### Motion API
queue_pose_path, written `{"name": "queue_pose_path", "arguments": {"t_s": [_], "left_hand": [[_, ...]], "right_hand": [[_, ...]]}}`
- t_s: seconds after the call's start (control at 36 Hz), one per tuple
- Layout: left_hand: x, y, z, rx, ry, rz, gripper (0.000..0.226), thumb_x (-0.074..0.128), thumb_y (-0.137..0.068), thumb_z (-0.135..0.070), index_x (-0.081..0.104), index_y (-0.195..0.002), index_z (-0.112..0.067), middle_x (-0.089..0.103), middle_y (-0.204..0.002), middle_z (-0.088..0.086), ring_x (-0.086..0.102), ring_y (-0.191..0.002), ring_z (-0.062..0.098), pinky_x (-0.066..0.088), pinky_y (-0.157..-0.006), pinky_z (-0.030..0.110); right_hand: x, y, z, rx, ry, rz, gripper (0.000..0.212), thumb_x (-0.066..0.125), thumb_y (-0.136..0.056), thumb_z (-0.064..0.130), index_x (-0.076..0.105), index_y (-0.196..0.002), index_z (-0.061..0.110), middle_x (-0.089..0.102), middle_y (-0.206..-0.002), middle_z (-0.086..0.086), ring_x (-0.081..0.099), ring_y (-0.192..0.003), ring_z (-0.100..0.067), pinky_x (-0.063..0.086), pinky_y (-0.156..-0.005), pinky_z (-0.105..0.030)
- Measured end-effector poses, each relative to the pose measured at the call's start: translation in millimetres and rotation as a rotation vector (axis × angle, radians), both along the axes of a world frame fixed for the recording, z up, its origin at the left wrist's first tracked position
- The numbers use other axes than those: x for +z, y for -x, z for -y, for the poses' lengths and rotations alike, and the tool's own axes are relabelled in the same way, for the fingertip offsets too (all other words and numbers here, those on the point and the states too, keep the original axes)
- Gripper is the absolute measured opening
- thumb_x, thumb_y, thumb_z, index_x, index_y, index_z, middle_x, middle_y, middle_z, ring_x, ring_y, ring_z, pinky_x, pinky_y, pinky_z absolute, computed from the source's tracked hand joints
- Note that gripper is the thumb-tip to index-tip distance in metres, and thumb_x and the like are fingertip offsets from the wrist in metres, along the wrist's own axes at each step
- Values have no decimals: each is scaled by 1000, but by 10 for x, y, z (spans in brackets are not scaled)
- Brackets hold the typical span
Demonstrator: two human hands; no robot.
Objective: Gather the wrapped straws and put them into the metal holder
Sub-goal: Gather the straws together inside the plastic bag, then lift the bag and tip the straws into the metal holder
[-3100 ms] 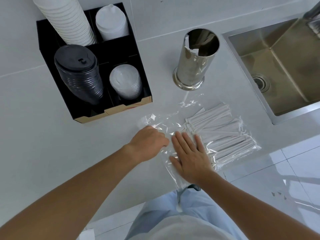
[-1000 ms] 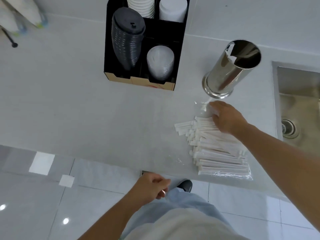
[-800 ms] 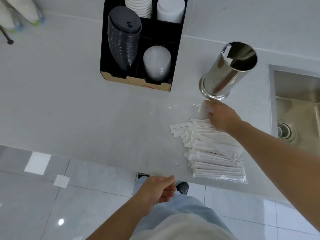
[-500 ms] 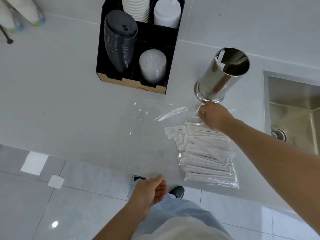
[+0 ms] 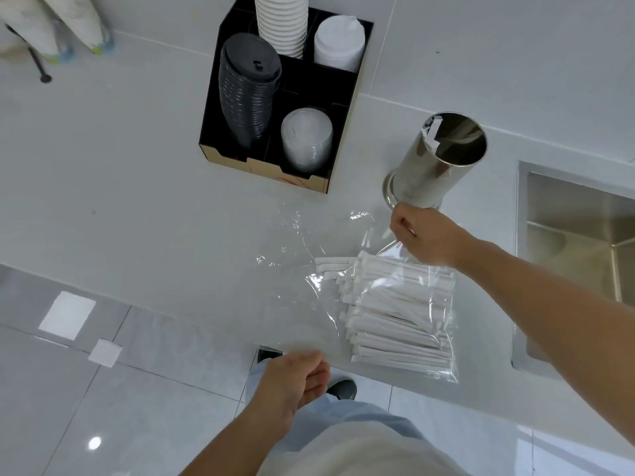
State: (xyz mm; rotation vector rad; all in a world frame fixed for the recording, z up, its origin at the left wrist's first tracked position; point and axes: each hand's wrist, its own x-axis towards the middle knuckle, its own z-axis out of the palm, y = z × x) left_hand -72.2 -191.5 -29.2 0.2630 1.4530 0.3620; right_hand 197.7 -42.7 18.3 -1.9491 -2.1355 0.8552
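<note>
A white desk (image 5: 137, 187) is seen from above, with a steel sink (image 5: 580, 255) set in at the right and grey floor tiles below its near edge. A black organizer (image 5: 343, 94) of cups and lids is placed at the back, and the metal holder (image 5: 436, 163) stands upright just right of it, a little wrapped paper already showing inside. The wrapped straws (image 5: 398, 314) lie in a heap near the desk's front edge, partly within a clear plastic bag (image 5: 309, 255). The right hand (image 5: 424, 237) is clenched on the bag's far corner, just before the holder's base, apparently so the film can be pulled off the straws. The left hand (image 5: 292, 383) is held loosely curled off the desk edge, grasping nothing, probably kept clear.
</note>
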Motion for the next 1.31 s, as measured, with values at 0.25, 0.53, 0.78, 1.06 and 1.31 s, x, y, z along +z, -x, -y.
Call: {"name": "queue_pose_path", "arguments": {"t_s": [0.25,0.53,0.78,1.06,1.31], "left_hand": [[51,-250,4,-3,33,45,13,64,-86,-12,72,-90,-3,76,-80,8,74,-79,19,58,-63,27],[61,-528,-104,37,58,129,17,67,-90,-13,68,-97,3,75,-89,16,72,-83,23,59,-64,30],[-16,-637,-137,84,43,157,19,65,-91,-12,65,-103,3,72,-93,16,69,-85,23,57,-65,30],[-85,-796,-472,151,-4,176,17,73,-85,-17,66,-90,-2,69,-78,12,68,-75,22,59,-59,29],[32,-870,-854,257,-151,371,33,66,-90,-10,58,-121,-3,68,-109,11,65,-99,20,53,-82,32]], "right_hand": [[98,-72,18,5,-89,-52,14,47,-99,14,48,-85,16,52,-59,9,47,-52,-9,37,-51,-25],[228,-71,37,96,32,13,24,59,-96,29,63,-117,18,59,-70,14,59,-68,-5,50,-72,-28],[529,-6,125,78,-60,-52,14,60,-93,22,61,-81,29,62,-60,3,57,-55,-12,45,-53,-18],[984,106,260,110,-171,-199,11,59,-94,24,63,-87,31,63,-67,2,59,-64,-19,56,-70,-42],[1456,183,211,113,-310,-255,14,54,-94,31,57,-88,43,68,-76,-1,64,-70,-25,55,-68,-45]]}}
